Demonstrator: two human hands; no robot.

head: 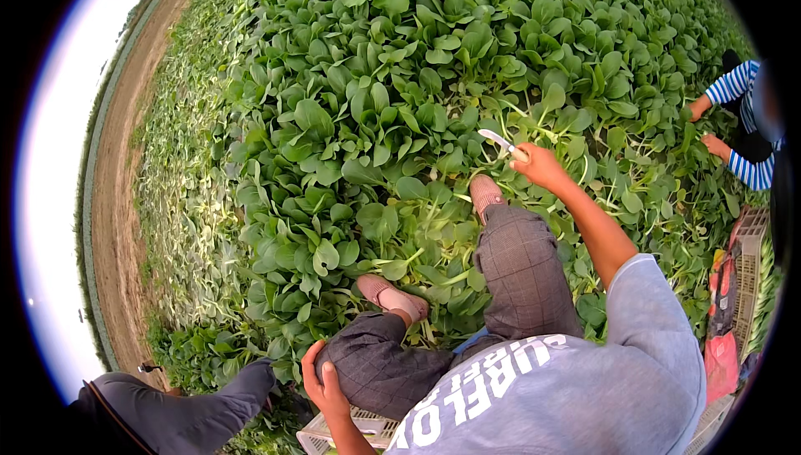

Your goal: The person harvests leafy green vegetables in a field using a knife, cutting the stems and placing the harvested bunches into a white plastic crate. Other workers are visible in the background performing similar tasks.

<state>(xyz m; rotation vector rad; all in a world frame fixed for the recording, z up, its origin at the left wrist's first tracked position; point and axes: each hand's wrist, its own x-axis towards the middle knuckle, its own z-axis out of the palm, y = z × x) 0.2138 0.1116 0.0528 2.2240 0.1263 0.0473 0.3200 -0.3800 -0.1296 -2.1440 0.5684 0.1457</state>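
My right hand [539, 168] grips a small curved-blade harvesting knife [499, 140] by its pale handle. Its blade points left, over the edge of the standing leafy greens [375, 114], which look like bok choy. Below the blade is my right shoe [486, 193], a pinkish slip-on, among cut leaves and pale stalks [432, 223]. My left hand [326, 386] rests against my bent left knee, thumb and fingers apart, holding nothing. Between my feet the ground is littered with loose leaves and yellowish stems.
A plastic crate [369, 427] is partly visible under my left thigh. On the right, a co-worker in striped sleeves [735, 83] reaches into the plants near another crate [749, 267]. Another person's grey-trousered leg [188, 402] is at lower left. A dirt track [119, 173] borders the field.
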